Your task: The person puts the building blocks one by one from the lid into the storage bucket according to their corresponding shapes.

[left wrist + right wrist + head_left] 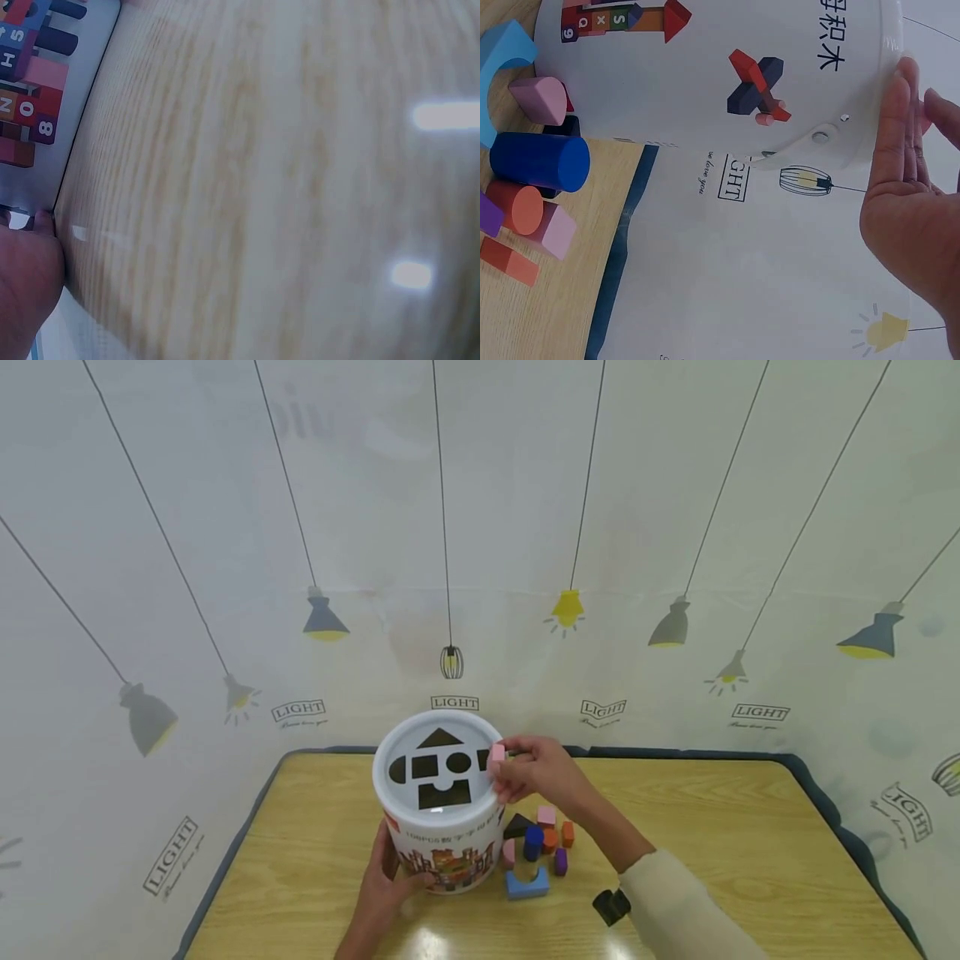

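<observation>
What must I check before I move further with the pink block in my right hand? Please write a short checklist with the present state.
1. Bucket steadied: ok, the left hand holds its lower side.
2. Lid in place: ok, it covers the bucket's top.
3. Pink block held: ok, the right hand pinches it at the lid's right edge.
4. Right-hand hole in plain sight: not ok, block and fingers partly hide it.
5. Block's shape lined up with that hole: cannot tell.
6. Blue cylinder off the lid: ok, it stands beside the bucket.
</observation>
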`<action>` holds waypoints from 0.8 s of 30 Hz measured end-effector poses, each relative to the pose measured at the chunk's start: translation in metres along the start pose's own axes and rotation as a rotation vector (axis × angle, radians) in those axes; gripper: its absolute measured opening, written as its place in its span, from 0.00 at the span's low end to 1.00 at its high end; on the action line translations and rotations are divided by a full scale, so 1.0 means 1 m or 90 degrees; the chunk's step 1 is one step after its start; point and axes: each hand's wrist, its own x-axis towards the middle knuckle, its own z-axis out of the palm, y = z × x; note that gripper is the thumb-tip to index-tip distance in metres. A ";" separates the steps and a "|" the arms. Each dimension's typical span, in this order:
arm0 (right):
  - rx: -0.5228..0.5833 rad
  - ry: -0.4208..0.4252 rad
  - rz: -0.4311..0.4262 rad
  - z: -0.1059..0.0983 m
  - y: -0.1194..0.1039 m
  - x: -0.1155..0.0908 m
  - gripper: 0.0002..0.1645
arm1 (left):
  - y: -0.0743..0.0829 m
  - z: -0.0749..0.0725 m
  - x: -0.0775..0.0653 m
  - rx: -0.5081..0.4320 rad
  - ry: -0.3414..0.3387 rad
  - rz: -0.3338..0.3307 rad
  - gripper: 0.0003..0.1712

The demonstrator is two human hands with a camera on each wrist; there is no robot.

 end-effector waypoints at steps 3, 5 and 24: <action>-0.001 -0.009 -0.003 -0.002 -0.001 0.002 0.29 | 0.001 0.000 0.000 0.001 0.001 -0.004 0.66; -0.005 -0.009 -0.004 -0.003 -0.002 0.003 0.29 | 0.001 -0.001 0.000 -0.001 0.000 -0.004 0.66; -0.111 -0.024 0.043 -0.005 -0.020 0.021 0.27 | -0.001 -0.002 0.000 0.005 0.003 0.010 0.67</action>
